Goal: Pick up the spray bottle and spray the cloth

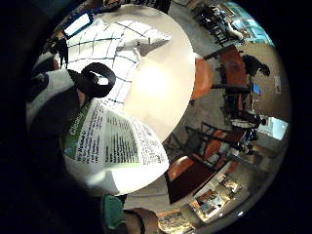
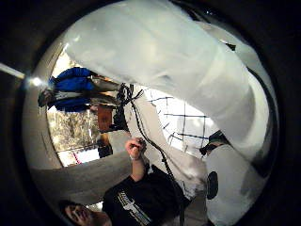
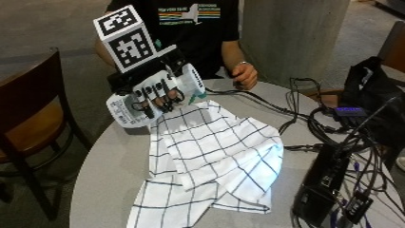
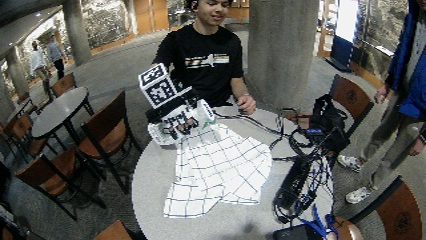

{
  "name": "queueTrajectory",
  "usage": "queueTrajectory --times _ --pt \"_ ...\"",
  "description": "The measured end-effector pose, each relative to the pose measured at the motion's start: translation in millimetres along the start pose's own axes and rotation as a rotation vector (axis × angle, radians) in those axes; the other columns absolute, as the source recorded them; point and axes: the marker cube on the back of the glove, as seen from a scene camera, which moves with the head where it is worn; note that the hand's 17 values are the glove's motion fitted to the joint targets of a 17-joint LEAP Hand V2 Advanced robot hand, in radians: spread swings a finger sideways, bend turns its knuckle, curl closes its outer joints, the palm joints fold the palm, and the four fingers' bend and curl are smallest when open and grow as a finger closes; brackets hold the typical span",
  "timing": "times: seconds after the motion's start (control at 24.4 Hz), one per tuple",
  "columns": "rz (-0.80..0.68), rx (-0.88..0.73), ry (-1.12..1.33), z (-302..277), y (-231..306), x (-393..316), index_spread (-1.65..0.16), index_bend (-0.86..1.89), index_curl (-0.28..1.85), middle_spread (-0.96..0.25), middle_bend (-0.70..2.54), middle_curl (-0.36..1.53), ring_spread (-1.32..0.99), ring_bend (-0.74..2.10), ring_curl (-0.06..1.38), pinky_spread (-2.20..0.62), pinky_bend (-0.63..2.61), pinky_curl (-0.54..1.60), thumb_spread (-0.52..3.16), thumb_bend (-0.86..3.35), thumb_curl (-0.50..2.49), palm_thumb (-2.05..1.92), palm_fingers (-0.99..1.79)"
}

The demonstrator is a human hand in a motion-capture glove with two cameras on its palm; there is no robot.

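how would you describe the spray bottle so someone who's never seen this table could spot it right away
On the round grey table, look to the far end of the white checked cloth, on the person's side. There the gloved right hand holds the spray bottle tilted over the cloth's edge: the only white plastic thing, unlike the black boxes and cables opposite.

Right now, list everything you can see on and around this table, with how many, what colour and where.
spray bottle: one, white with a green-edged label, tilted above the table's edge, in the gloved hand's grip
cloth: one, white with dark grid lines, spread rumpled across the table's middle
table: one, round, grey
cables: several, black, on the table beside the cloth
black boxes: a few, among the cables
bag: one, black, behind the cables
chair: one, brown wood, beside the table
pillar: one, grey, behind the table
right hand: one, black glove, fingers curled round the spray bottle
bare hand: one, resting at the table's far edge
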Motion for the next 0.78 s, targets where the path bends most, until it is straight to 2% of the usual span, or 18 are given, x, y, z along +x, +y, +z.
queueTrajectory --times 0.29,0.57,0.78 --pt "0.002 0.04 -0.038 1 1 3 -0.18 0.28 0.56 -0.09 0.5 0.51 -0.22 0.42 0.42 0.08 0.18 0.33 0.16 -0.03 0.75 1.07 1.23" --pt "-0.066 0.272 -0.246 -27 1 -17 -0.18 0.28 0.57 -0.09 0.5 0.51 -0.22 0.42 0.43 0.07 0.19 0.33 0.15 -0.03 0.76 1.07 1.23" --pt "-0.219 0.435 -0.395 -51 0 -44 -0.18 0.28 0.58 -0.09 0.51 0.51 -0.22 0.42 0.43 0.07 0.18 0.33 0.14 -0.03 0.77 1.07 1.23"
